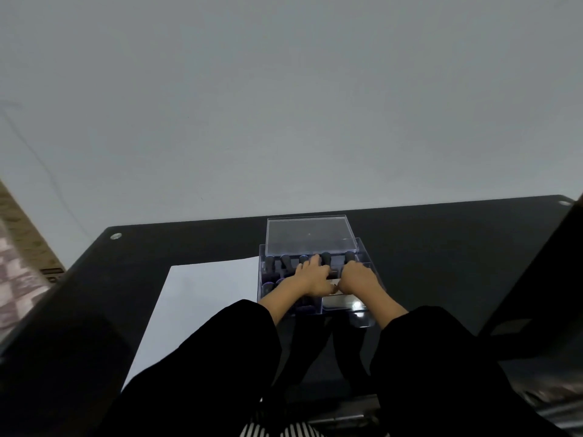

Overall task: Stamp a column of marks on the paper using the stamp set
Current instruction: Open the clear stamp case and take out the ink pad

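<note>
A clear plastic stamp box (261, 280) stands on the black table, its transparent lid (310, 234) resting across the back. Rows of dark-handled stamps (285, 262) stand upright inside. Both of my hands are inside the box, side by side. My left hand (312, 275) lies with its fingers curled among the stamps of the back row. My right hand (358, 279) is bent over the right end of that row. Whether either hand grips a stamp is hidden by the fingers. A blank white paper (202, 298) lies just left of the box.
A shiny flat compartment (342, 302) sits in the box's front right corner. The black glass table (441, 247) runs back to a plain grey wall. Black sleeves cover my forearms. A dark chair back (536, 279) stands at the right.
</note>
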`<state>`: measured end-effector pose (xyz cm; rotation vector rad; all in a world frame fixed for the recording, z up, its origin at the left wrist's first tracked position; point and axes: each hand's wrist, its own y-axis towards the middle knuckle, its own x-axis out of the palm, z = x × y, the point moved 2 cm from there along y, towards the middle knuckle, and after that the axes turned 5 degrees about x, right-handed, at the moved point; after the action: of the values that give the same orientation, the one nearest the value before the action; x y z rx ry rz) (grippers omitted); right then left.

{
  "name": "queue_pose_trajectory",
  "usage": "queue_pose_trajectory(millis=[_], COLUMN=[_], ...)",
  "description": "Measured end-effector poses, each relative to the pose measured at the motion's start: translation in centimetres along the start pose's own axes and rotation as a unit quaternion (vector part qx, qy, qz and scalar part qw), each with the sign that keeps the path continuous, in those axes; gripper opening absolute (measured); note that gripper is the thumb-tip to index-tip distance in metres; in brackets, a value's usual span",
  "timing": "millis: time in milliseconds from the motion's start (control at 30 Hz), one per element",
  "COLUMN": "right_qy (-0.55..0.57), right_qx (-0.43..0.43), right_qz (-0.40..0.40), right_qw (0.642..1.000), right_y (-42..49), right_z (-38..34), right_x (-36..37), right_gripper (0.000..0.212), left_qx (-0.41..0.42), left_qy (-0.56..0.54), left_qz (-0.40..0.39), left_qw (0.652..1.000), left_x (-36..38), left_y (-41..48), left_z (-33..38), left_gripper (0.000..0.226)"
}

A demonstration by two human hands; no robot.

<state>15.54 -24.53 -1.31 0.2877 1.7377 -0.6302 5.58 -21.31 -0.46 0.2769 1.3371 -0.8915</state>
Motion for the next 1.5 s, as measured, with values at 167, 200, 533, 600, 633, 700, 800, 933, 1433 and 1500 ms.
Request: queue_pose_trajectory(millis=[167,200,533,600,633,700,800,933,1433,1500], right_qy=[0.026,0.032,0.087,0.091,0.099,0.111,0.131,0.236,0.415,0.466], right_qx=[0.031,0.037,0.052,0.062,0.068,0.072,0.062,0.058,0.035,0.039], right_qz=[-0.024,-0.028,0.011,0.028,0.042,0.075,0.089,0.086,0.117,0.076], right_qw=[0.999,0.998,0.995,0.993,0.992,0.988,0.985,0.966,0.902,0.881], right_y=[-0.5,-0.6,-1.6,-2.0,-2.0,-2.2,-2.6,-3.2,-6.1,-7.0], right_z=[0.5,0.5,-0.3,-0.3,-0.1,0.1,0.3,1.1,2.0,2.0], right_x=[-0.5,-0.6,-2.1,-2.6,-2.7,-2.9,-3.0,-3.2,-7.4,-7.3], right_gripper=[0.039,0.039,0.045,0.050,0.051,0.052,0.047,0.036,0.035,0.034], left_qx=[0.049,0.052,0.073,0.079,0.081,0.084,0.086,0.092,0.122,0.121], left_qy=[-0.039,-0.027,0.033,0.024,0.021,0.017,0.010,-0.010,-0.050,-0.039], left_qz=[-0.056,-0.063,0.001,0.010,0.014,0.020,0.028,0.056,0.128,0.132], left_qw=[0.996,0.996,0.997,0.997,0.996,0.996,0.996,0.994,0.983,0.983], left_x=[-0.7,-0.7,-0.2,-0.2,-0.2,0.0,0.2,-0.4,-3.5,-3.6], left_y=[-0.9,-1.1,-1.1,-1.4,-1.5,-1.7,-2.0,-3.1,-7.9,-8.5], left_z=[-1.3,-1.4,-0.7,-0.8,-0.8,-1.0,-1.2,-1.0,0.3,0.7], left_gripper=[0.087,0.095,0.115,0.116,0.115,0.113,0.106,0.093,0.092,0.097])
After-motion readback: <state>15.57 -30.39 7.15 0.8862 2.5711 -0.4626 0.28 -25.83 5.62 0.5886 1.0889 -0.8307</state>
